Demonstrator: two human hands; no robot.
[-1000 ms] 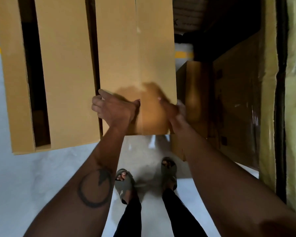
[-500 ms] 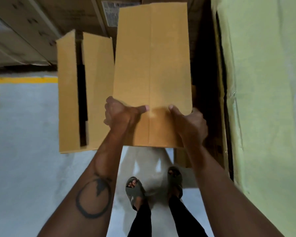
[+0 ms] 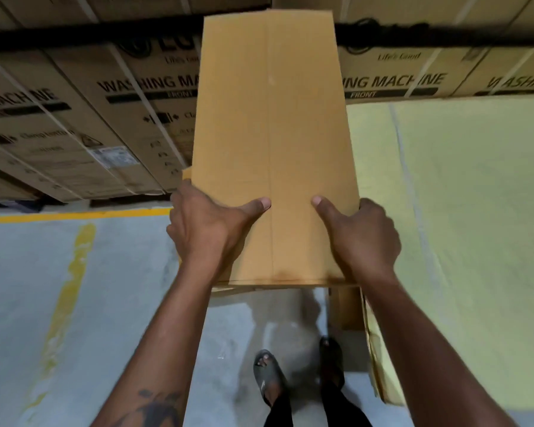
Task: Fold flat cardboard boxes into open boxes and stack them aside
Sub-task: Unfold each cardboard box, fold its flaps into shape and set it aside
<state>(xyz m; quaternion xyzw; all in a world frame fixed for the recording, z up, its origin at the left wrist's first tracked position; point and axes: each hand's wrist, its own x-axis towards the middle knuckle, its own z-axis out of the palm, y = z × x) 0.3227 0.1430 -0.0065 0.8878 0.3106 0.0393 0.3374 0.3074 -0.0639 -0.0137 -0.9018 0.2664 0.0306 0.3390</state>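
The cardboard box (image 3: pixel 272 149) stands raised between both hands; the left hand (image 3: pixel 207 229) and the right hand (image 3: pixel 359 238) grip its lower side edges, thumbs lying on its face.

A plain tan cardboard box (image 3: pixel 272 143), grey floor (image 3: pixel 19 288) with yellow lines (image 3: pixel 65 291).

A cardboard box (image 3: pixel 272 143) fills the frame's centre, left hand (image 3: pixel 205 229) and right hand (image 3: pixel 359 238) at its lower corners, washing machine cartons (image 3: pixel 84 118) behind at upper left, sandalled feet (image 3: pixel 270 377) below
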